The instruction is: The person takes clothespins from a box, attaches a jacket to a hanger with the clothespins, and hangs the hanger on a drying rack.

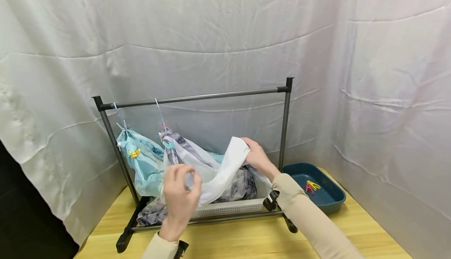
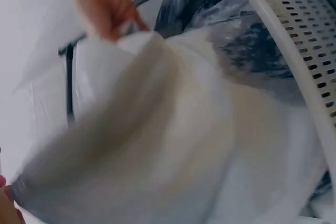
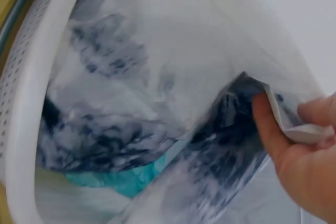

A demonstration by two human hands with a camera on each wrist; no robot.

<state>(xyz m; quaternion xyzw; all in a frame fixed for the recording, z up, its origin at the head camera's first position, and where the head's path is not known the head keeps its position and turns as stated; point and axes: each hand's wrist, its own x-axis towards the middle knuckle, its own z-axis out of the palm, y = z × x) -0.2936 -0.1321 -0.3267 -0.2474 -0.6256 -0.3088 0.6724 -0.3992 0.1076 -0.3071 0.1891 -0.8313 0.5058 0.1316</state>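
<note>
A thin white cloth with a dark grey blotched print stretches between my two hands, its lower part trailing into the white perforated basket. Over on the right, my right hand pinches a folded edge of it between thumb and fingers, seen closely in the right wrist view. My left hand is in front of the hanging clothes with its fingers curled. In the left wrist view, its fingertips show at the lower left, pinching a gathered corner of the cloth.
A metal clothes rack stands around the basket. On its left hang a light blue garment with a yellow clothespin and a grey-and-white garment with a teal clip. A dark blue basin at right holds clothespins.
</note>
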